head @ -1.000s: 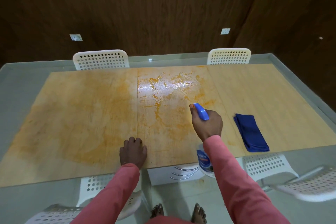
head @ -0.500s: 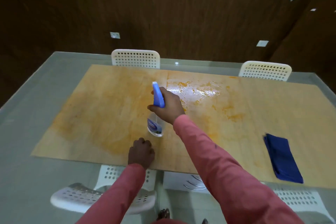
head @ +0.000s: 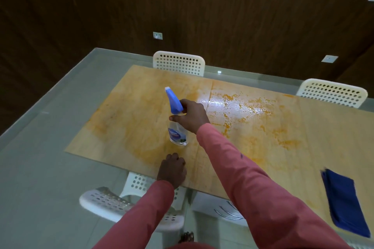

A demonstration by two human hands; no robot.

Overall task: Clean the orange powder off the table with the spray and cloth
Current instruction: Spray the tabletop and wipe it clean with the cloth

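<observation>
Gripping the spray bottle (head: pixel 178 130) by its neck, your right hand (head: pixel 191 116) points the nozzle (head: pixel 168 90) away over the dry orange powder (head: pixel 139 123) at left; your left hand (head: pixel 172 170) rests curled and empty on the tabletop (head: pixel 334 133) near its front edge. Risks I'd flag: overspray pools like the wet patch (head: pixel 240 107) mid-table and runs off the edge, and the cloth (head: pixel 346 202) lies well apart at far right, so smears may dry first.

Glossy glass table (head: pixel 50 131); wood-look panel (head: pixel 263 147), wet sheen; clear plastic spray bottle (head: pixel 178 134); matt cloth (head: pixel 344 204).
</observation>
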